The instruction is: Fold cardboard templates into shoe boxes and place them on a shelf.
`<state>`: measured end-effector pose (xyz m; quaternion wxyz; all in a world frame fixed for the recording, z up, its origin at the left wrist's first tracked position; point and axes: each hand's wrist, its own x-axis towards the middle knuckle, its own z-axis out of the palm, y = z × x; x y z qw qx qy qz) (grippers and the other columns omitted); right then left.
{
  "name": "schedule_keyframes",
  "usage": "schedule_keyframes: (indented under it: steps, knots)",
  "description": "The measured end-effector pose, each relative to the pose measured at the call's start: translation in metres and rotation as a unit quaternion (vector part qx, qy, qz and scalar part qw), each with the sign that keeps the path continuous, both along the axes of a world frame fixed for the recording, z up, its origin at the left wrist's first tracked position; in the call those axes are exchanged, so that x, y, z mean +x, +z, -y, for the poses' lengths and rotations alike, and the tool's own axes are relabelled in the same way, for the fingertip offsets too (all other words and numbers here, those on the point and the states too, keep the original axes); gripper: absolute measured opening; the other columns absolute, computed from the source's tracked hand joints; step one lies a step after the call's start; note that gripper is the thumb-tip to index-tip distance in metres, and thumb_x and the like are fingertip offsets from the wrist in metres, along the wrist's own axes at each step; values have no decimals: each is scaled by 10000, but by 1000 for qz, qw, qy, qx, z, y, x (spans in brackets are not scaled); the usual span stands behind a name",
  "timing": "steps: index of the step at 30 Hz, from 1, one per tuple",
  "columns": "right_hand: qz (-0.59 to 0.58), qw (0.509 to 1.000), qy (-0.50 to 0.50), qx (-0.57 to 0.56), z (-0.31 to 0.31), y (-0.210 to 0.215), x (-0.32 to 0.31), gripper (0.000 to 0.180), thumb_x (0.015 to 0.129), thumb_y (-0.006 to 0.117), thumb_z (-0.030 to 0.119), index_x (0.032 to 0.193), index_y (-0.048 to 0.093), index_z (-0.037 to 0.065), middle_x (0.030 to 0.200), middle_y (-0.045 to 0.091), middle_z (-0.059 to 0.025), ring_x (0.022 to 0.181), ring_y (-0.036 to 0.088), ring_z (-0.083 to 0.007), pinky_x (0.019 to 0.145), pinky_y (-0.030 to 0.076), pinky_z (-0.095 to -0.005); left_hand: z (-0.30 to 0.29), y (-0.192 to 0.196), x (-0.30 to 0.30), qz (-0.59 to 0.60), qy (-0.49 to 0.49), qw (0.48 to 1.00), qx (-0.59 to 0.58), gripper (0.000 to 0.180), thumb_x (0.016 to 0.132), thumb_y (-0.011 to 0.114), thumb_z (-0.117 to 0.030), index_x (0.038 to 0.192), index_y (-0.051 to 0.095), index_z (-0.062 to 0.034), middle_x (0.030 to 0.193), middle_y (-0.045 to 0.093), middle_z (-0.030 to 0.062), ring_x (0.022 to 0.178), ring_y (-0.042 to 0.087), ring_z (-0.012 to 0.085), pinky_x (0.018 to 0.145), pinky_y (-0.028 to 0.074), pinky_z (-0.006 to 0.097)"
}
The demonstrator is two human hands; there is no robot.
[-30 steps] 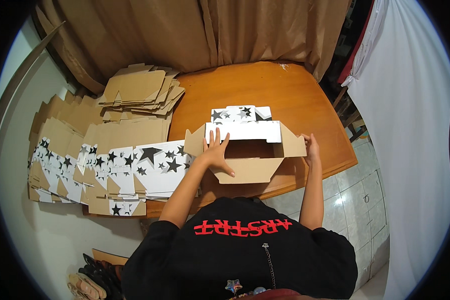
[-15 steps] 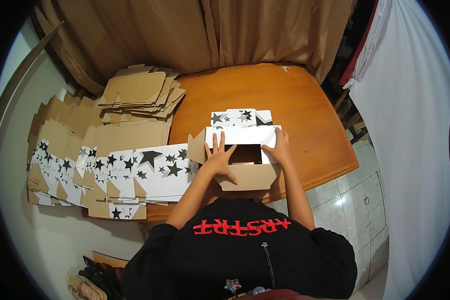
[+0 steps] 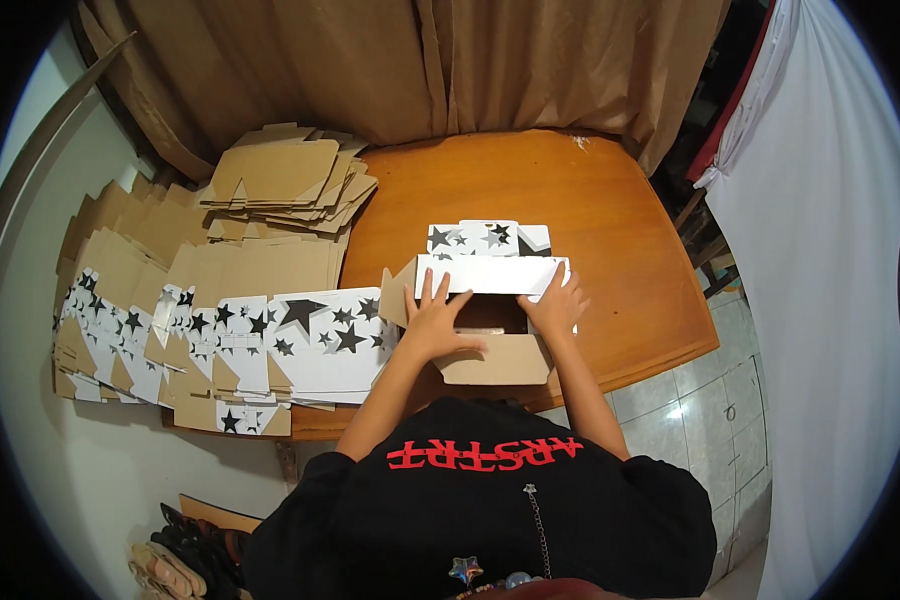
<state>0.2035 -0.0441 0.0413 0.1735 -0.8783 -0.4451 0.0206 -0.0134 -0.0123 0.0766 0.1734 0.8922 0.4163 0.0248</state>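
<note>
A cardboard box (image 3: 496,276), white with black stars outside and brown inside, lies on the table in front of me with its opening facing me. Its brown front flap (image 3: 495,360) hangs toward my body, and a brown side flap (image 3: 397,292) sticks out at the left. My left hand (image 3: 435,326) rests on the left side of the opening, fingers spread and touching the white panel. At the right side, my right hand (image 3: 557,303) grips the box, thumb at the opening and fingers outside. Something pale shows inside the box, too dark to make out.
Flat star-printed cardboard blanks (image 3: 330,335) lie in piles on the left. Behind them rises a stack of brown folded cardboard (image 3: 275,175). The orange wooden table (image 3: 630,255) extends right and back to a brown curtain (image 3: 300,70). A white cloth (image 3: 820,250) hangs at the right.
My right hand has come down over the box's right side, covering the white flap there. The left thumb has lifted slightly from the front flap. The box stays in nearly the same place.
</note>
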Motion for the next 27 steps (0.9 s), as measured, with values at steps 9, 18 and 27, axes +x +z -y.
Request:
schedule_keyframes:
  steps: [9,18,27]
  knots:
    - [26,999,13,32,-1,-2,-1,954,596,709,514,1313,326,15,1240,399,-230,1006,499,-367,864,324,-556,-13,16,-54,453,231,838,199,465,784,616,-311,1122,541,0,1122,557,168,1084,507,355,953,362,391]
    - [23,999,14,37,-1,-3,0,948,610,686,544,1308,335,9,1235,404,-233,989,506,-369,853,338,-527,5,-25,-22,282,-28,955,87,561,738,641,-367,1174,533,-30,1160,566,167,1108,512,304,974,349,408]
    - [7,1000,14,24,1,6,-2,972,612,709,542,1321,316,5,1223,407,-232,979,495,-378,822,355,-491,-3,-26,-10,238,-16,971,-23,515,696,677,-383,1052,613,-16,1044,611,201,1006,560,340,898,426,383]
